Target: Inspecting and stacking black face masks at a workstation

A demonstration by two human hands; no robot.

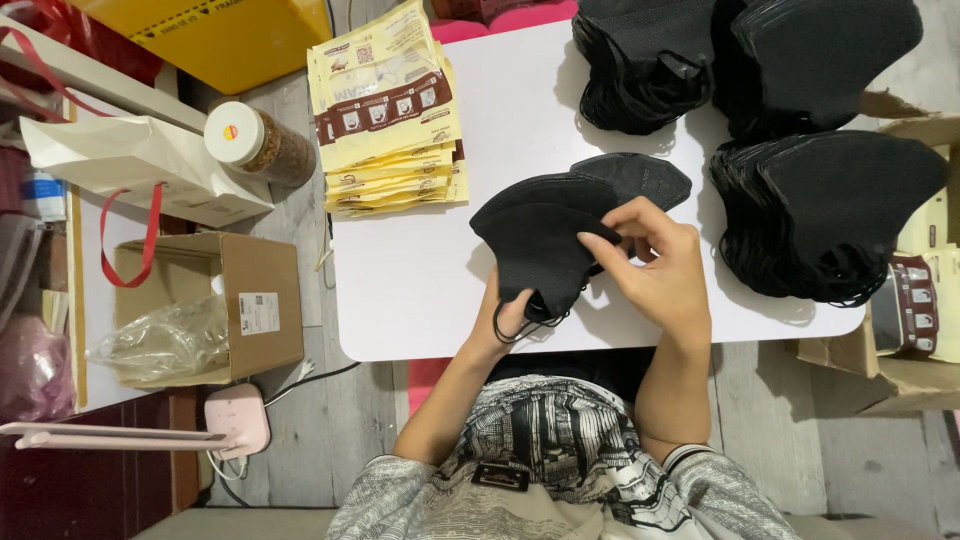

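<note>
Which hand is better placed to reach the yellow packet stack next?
Probably left. The left hand lies under the black masks on the side nearer the yellow packets; the right hand is farther away.

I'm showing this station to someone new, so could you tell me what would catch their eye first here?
The small bunch of black face masks fanned out at the middle of the white table stands out first, with the left hand under it and the right hand on top. Next come the tall stacks of black masks along the table's right and far edges, and the pile of yellow packets at its far left corner.
</note>
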